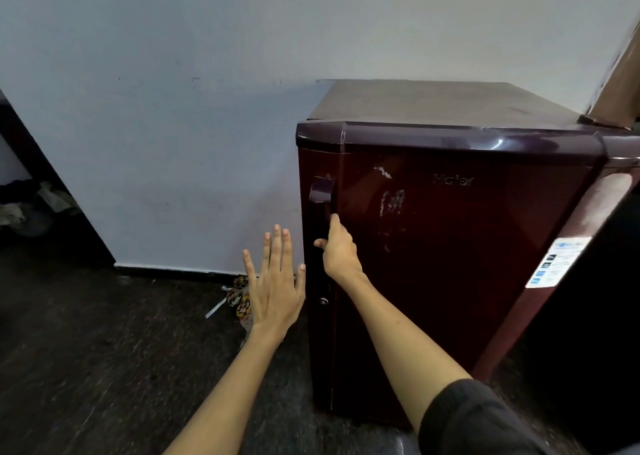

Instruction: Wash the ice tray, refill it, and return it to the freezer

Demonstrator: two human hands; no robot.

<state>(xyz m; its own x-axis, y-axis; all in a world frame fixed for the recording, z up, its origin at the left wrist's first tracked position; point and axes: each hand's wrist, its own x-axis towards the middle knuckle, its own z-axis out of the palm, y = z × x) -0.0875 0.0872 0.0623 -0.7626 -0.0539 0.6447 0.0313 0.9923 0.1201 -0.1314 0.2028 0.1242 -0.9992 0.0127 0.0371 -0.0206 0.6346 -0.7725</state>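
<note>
**Entry: fridge door, shut, handle in my right hand**

Risks, nearest first. My left hand [275, 281] hangs free, flat and spread, just left of my grip and close beside the door's edge. If the door swings out fast, that palm stands in its path. My right hand [337, 246] takes the handle [322, 219] low down, and I cannot see how far my fingers reach behind it. A shallow hold could slip off on a sharp pull. Below and left of my grip, a patterned cloth [240, 297] lies on the dark floor [104, 368], near where I would step back. Beyond my grip, a hard tug on a stiff door seal might rock the fridge [450, 246].

Grip. Right hand: clenched on the handle, thumb out to the left, index finger lying up along the bar. Left hand: released, fingers straight, holding nothing.

Task item. The ice tray is not in sight. I judge it sits behind this closed door, beyond my grip. Fetching it has not begun.

Farthest: pale wall [173, 108] behind the fridge.
</note>
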